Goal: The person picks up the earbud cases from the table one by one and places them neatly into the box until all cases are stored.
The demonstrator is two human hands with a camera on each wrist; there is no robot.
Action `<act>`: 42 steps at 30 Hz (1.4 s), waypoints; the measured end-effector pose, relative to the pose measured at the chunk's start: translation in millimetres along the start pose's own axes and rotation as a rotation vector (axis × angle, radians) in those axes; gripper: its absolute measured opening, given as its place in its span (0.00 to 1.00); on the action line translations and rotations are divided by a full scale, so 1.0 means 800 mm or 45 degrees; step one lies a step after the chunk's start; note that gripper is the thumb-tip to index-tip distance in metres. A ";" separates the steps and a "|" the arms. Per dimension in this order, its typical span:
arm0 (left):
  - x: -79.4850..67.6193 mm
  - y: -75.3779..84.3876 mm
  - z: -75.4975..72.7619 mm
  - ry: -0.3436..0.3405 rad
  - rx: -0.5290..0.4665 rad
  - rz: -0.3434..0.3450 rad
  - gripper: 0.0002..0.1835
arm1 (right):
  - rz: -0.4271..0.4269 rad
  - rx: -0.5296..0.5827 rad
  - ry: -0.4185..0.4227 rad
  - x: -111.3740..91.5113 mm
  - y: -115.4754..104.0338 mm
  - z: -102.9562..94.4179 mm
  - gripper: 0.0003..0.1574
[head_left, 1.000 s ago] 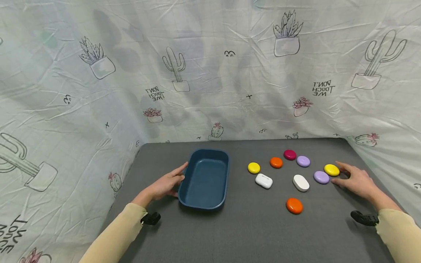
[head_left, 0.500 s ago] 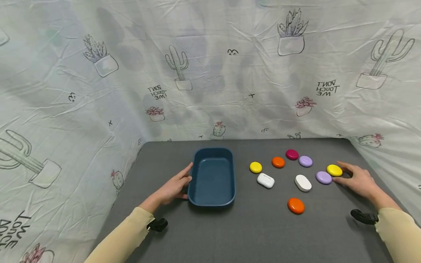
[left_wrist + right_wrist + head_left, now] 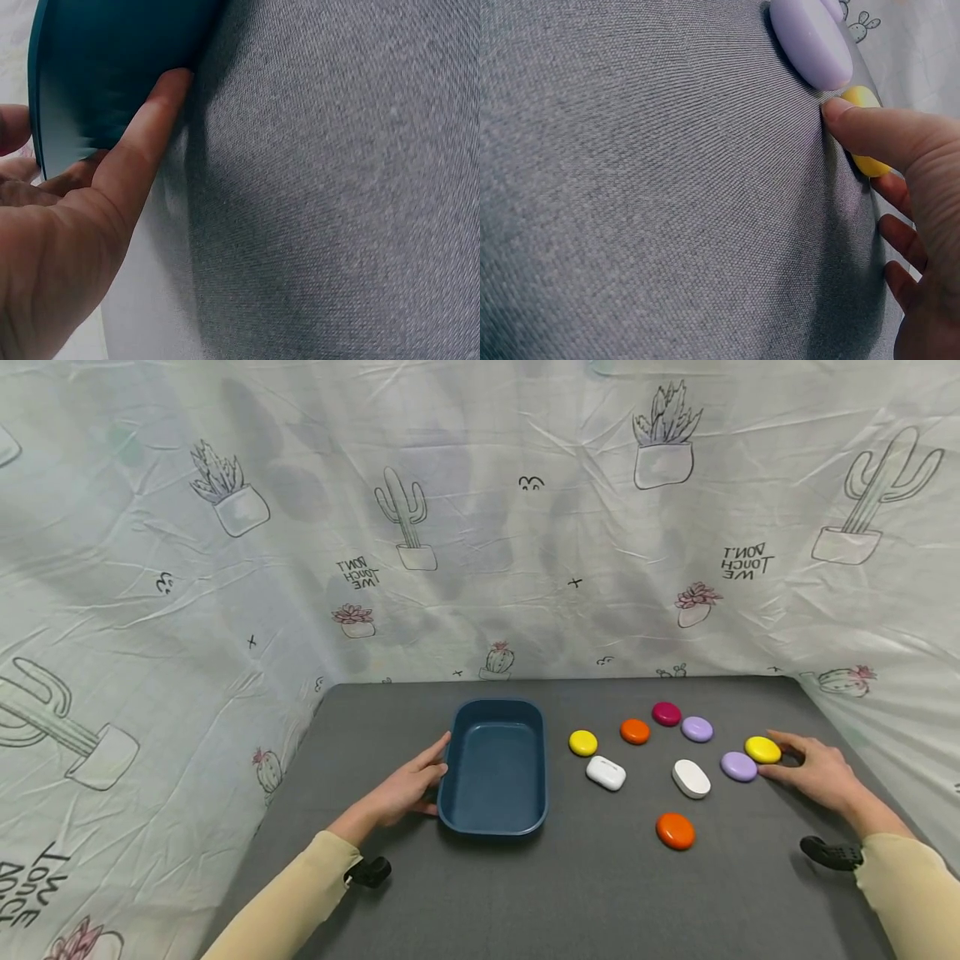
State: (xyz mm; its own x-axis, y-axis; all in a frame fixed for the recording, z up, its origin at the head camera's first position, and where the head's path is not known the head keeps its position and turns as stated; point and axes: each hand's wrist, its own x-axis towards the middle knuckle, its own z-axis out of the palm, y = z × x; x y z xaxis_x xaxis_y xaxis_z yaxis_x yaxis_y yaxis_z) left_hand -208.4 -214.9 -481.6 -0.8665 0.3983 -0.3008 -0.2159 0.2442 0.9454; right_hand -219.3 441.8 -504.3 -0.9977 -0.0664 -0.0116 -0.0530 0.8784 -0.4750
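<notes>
Your left hand (image 3: 405, 789), fingers relaxed, touches the blue tray (image 3: 497, 768), perhaps to steady it. Well right of this tray, your right hand (image 3: 821, 773), loosely spread, seems to touch the farther yellow disc (image 3: 762, 749), perhaps avoiding the neighbouring lilac disc (image 3: 738, 767).

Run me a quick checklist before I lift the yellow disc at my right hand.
1. Blue tray upright: ok.
2. Tray bare inside: ok.
3. Left hand touching the tray's side: ok, thumb against its outer wall.
4. Right hand in position: ok, thumb and index finger on either side of the yellow disc.
5. Firm pinch on that disc: cannot tell.
6. Room around the thumb: not ok, the nearer lilac disc lies right by its tip.
</notes>
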 end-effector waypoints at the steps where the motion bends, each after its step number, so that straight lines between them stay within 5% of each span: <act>1: 0.000 0.000 0.001 0.001 -0.006 0.001 0.34 | 0.001 0.000 -0.005 0.000 -0.001 0.000 0.54; 42: 0.009 0.001 -0.003 -0.013 -0.010 -0.033 0.36 | -0.048 0.014 0.064 0.010 0.000 -0.001 0.45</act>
State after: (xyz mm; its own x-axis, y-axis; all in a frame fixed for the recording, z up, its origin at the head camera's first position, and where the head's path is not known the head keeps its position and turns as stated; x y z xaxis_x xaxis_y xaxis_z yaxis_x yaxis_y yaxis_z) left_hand -215.9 -214.1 -483.0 -0.8559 0.4010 -0.3266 -0.2418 0.2480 0.9381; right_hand -227.2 441.6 -504.0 -0.9959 -0.0752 0.0503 -0.0901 0.8706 -0.4837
